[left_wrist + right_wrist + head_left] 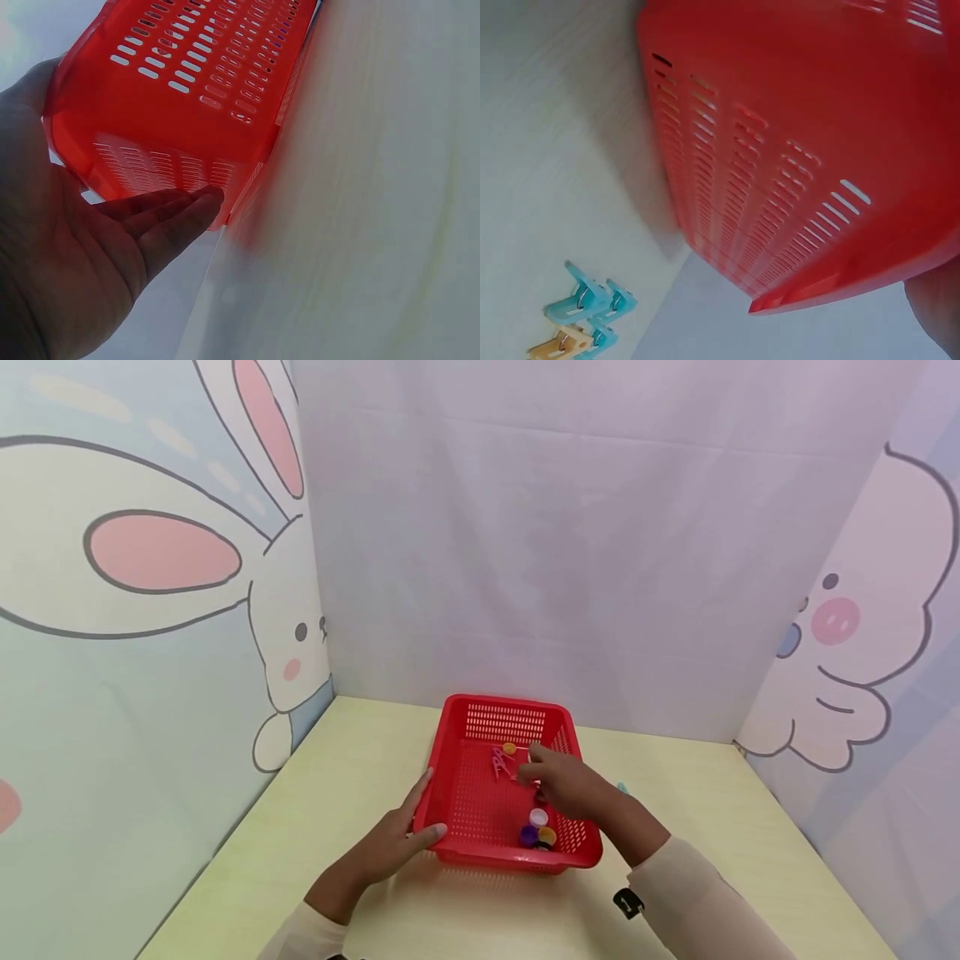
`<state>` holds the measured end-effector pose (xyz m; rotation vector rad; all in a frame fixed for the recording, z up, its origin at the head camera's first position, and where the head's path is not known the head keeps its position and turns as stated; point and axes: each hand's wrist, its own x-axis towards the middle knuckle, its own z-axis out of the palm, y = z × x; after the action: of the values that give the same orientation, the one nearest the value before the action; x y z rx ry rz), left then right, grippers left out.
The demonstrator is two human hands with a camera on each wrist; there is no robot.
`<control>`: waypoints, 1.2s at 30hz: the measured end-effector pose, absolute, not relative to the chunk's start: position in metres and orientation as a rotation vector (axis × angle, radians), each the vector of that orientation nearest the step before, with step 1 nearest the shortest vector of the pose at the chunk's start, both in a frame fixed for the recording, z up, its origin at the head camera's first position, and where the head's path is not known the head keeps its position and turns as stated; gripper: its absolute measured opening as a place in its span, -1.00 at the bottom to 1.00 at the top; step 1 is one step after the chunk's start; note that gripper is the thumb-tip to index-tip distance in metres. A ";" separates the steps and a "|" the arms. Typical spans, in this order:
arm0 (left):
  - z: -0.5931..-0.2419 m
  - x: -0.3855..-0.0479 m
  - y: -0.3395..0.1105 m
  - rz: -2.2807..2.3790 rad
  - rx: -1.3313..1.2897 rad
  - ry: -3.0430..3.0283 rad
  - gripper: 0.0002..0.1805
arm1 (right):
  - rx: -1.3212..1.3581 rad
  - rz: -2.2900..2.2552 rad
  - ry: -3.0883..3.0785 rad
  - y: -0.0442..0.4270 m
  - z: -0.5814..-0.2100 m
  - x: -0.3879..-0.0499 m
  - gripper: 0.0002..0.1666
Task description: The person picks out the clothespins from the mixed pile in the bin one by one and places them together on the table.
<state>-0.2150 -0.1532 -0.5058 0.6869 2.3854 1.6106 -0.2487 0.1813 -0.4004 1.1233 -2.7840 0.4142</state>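
Note:
A red plastic basket with slotted walls sits on the table. My left hand grips its front left corner, thumb over the rim and fingers along the outer wall. My right hand reaches over the right wall into the basket with its fingers bent; whether they pinch anything is hidden. Pink clothespins and a yellow cap lie left of the right fingers. Nearer the front right corner are a white cap, a purple cap and an orange cap.
Outside the basket on the right, several teal clothespins and a light orange clothespin lie on the table. A pale curtain hangs behind, and printed cartoon panels stand on both sides.

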 end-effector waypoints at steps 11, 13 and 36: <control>-0.506 -0.213 -0.154 1.620 0.671 2.370 0.18 | 0.988 0.425 -2.711 0.194 -0.394 -0.228 -0.52; -0.506 -0.213 -0.153 1.618 0.674 2.370 0.17 | 0.959 0.444 -2.699 0.200 -0.395 -0.223 -0.49; -0.506 -0.214 -0.153 1.607 0.670 2.393 0.16 | 0.918 0.312 -2.249 0.243 -0.419 -0.174 -0.28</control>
<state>-0.2144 -0.1526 -0.5061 0.6705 2.3930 1.6069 -0.1741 0.2428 -0.4194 0.9178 -2.2488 0.3120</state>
